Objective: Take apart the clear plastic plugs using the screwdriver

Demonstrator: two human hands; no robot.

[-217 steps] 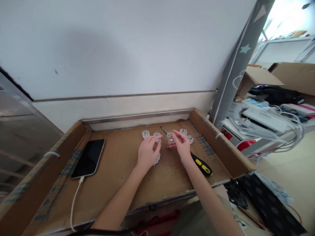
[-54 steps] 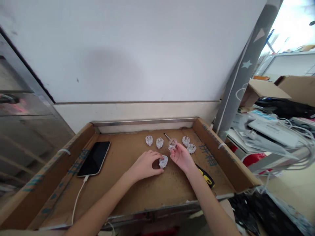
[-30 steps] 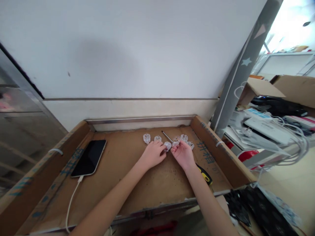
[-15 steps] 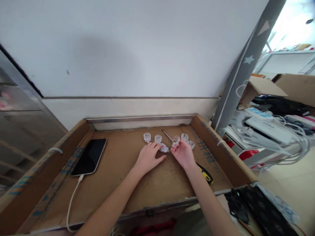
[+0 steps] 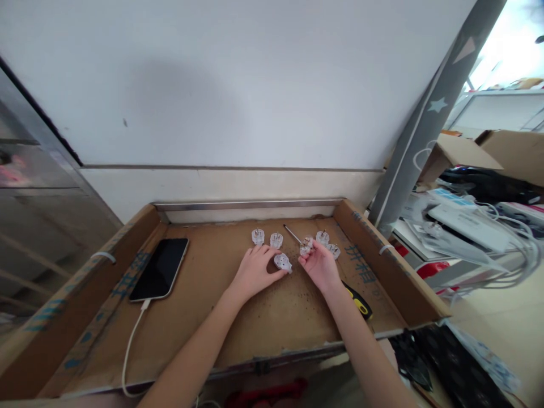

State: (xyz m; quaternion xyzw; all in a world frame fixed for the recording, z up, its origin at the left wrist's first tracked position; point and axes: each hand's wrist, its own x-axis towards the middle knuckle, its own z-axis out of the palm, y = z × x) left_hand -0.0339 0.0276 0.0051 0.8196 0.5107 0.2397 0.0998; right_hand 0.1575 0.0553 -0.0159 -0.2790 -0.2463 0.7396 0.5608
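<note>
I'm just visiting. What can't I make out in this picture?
All in the head view:
Yellow-and-black screwdriver: its middle is hidden by the right hand and right forearm.
Clear plug: the right hand covers its lower part.
Clear piece at the left hand: any fine markings are too small.
Cardboard box: cut off by the right edge.
</note>
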